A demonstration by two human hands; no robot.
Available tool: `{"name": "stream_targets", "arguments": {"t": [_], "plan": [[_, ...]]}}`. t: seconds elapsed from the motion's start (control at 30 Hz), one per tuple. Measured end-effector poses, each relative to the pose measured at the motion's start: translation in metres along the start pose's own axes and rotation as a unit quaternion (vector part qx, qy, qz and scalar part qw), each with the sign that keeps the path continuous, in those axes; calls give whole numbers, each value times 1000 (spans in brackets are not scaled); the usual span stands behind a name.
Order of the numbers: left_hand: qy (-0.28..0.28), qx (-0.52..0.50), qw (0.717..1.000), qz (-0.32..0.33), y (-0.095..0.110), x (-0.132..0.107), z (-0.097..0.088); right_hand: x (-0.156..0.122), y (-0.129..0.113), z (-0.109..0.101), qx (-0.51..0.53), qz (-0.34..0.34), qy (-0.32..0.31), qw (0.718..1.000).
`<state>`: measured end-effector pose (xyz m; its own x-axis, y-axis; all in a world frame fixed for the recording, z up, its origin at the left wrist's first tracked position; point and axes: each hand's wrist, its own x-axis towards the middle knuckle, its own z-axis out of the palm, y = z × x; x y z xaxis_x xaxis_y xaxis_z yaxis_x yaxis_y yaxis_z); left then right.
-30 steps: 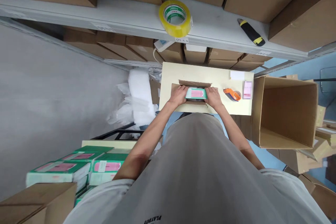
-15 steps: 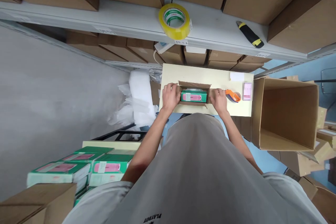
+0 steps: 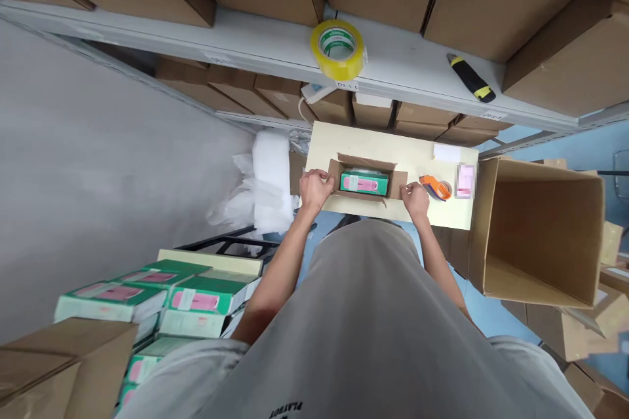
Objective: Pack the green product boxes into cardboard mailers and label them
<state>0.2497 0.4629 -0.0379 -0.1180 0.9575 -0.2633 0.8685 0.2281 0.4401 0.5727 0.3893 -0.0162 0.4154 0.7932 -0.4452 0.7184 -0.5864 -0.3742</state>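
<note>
Shirt [image 3: 363, 314] fills six o'clock, and both arms run up from it to an open carton [image 3: 366, 161] on the cream table [image 3: 373, 146]. Left hand [image 3: 316, 190], at the carton's nine o'clock, has its fingertips closed on the left flap [image 3: 335, 169]; right hand [image 3: 415, 201], at three, seems to pinch the outer edge of the right flap [image 3: 400, 184]. Each is probably held outward so that it does not cover the opening. Between the hands, untouched, a green box [image 3: 363, 184] lies inside the carton, its long side along the carton's own, presumably to suit the narrow opening.

Just past the right hand, toward three o'clock, an orange tape dispenser [image 3: 432, 188] lies on the table, perhaps put there for easy reach. A big box [image 3: 545, 229] stands open between three and four; a white roll [image 3: 272, 177] is at nine, and stacked green packages [image 3: 118, 298] at eight. Beyond, on the grey shelf [image 3: 398, 46], a yellow tape roll [image 3: 339, 69] sits near twelve and a knife [image 3: 470, 77] between one and two, likely parked off the worktop.
</note>
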Motion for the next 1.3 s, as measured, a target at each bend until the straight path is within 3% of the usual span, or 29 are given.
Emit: {"name": "stream_targets", "arguments": {"t": [0.1, 0.27, 0.5, 0.63, 0.8, 0.93, 1.13, 1.3], "plan": [[-5, 5, 1000, -7, 7, -4, -1, -1, -4, -6, 18, -2, -23, 1000], [15, -17, 999, -28, 11, -26, -9, -5, -15, -14, 48, -64, -1, 997], [114, -60, 982, -141, -22, -112, -55, -8, -42, -13, 121, -154, -51, 979], [192, -85, 955, -208, -48, -162, -85, -34, -72, 4, 177, -221, -114, 952], [268, -179, 900, -293, -95, -231, -121, -99, -121, 25, 200, -279, -158, 926], [344, -244, 846, -326, -145, -306, -149, -158, -163, 49, 203, -320, -184, 907], [445, -282, 776, -347, -231, -428, -179, -268, -232, 113, 193, -392, -218, 873], [507, -297, 703, -400, -290, -507, -192, -370, -286, 165, 156, -458, -255, 837]]}}
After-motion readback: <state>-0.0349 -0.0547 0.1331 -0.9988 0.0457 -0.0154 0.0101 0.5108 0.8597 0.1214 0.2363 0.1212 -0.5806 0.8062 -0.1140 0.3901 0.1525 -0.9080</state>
